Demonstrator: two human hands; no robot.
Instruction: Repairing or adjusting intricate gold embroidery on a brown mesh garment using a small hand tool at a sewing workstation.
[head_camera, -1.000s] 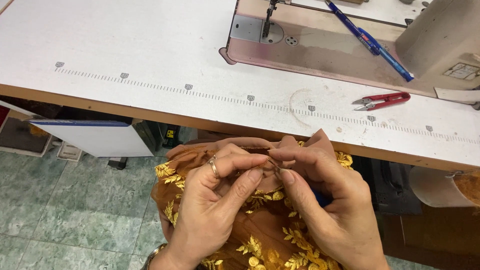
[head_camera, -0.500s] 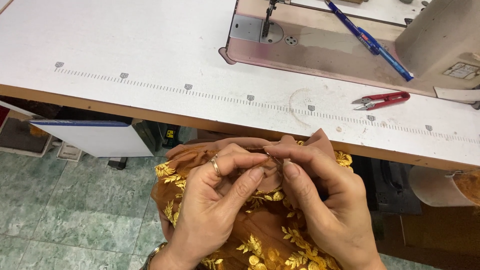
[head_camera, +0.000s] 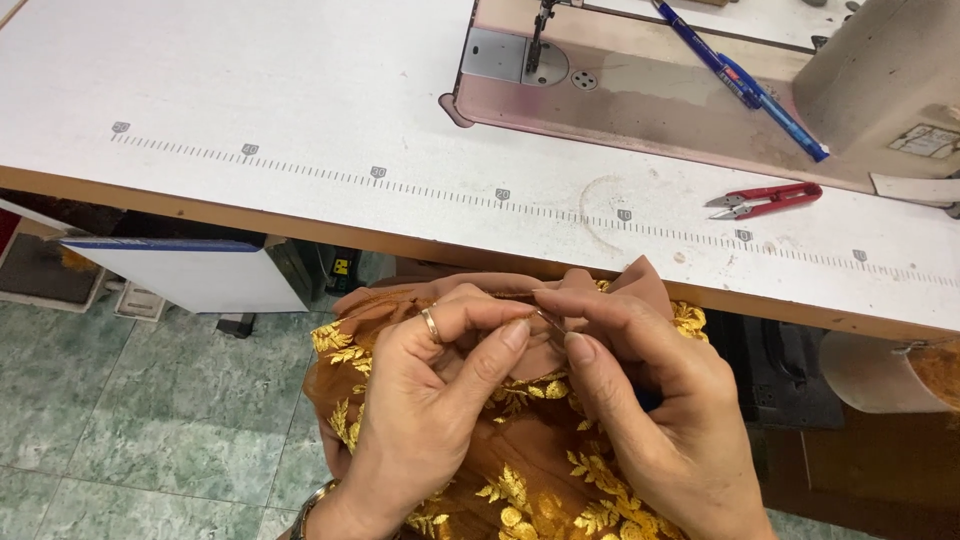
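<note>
The left hand (head_camera: 430, 400) is curled nearly closed, its thumb and forefinger pinching a fold of the brown fabric (head_camera: 520, 470), a sheer cloth worked with gold leaf embroidery; a ring sits on one finger. The right hand (head_camera: 650, 410) is likewise drawn in tight, thumb and forefinger gripping a thin metal tool (head_camera: 550, 322) whose tip meets the fabric right where the left fingertips press. What kind of tool it is cannot be told, as most of it is hidden in the grip. The two hands touch at the fingertips.

The fabric lies bunched under both hands, below and just in front of the front edge of the counter (head_camera: 300, 120); its top fold reaches up close to that wooden edge.

On the counter, well apart from the hands, rest red thread snips (head_camera: 765, 200) near the printed ruler strip, and a blue pen (head_camera: 740, 80) lying on the bed of the sewing machine (head_camera: 640, 90). The broad white surface to the left of the machine is bare. Left of the hands lies green tiled floor (head_camera: 150, 420).
</note>
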